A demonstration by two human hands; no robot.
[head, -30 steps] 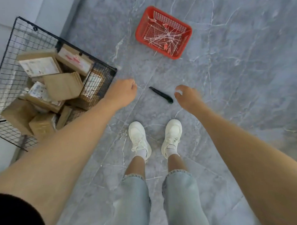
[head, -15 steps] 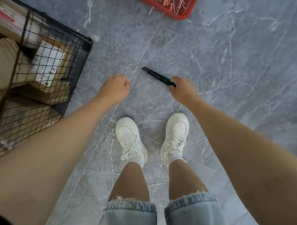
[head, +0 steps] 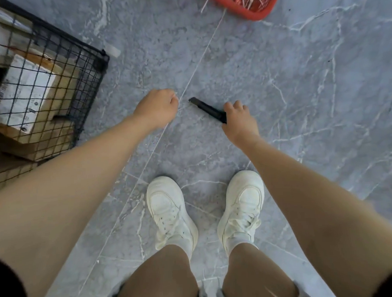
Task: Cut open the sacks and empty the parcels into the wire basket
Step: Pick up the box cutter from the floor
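Apparently late stage: wire basket [head: 85, 70] holds parcels [head: 31, 92]; beside it right hand [head: 239, 121] grips knife [head: 208, 109], left hand [head: 157, 108] fisted (no sacks visible).

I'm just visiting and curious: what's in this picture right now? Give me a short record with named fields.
setting: grey marbled floor, seen from above by a standing person
right hand: closed on the rear end of a black utility knife
left hand: loosely fisted; whether it holds anything cannot be told
wire basket: at left, holding cardboard parcels
red basket: at top edge, holding thin white strips
sacks: none in view
feet: white sneakers
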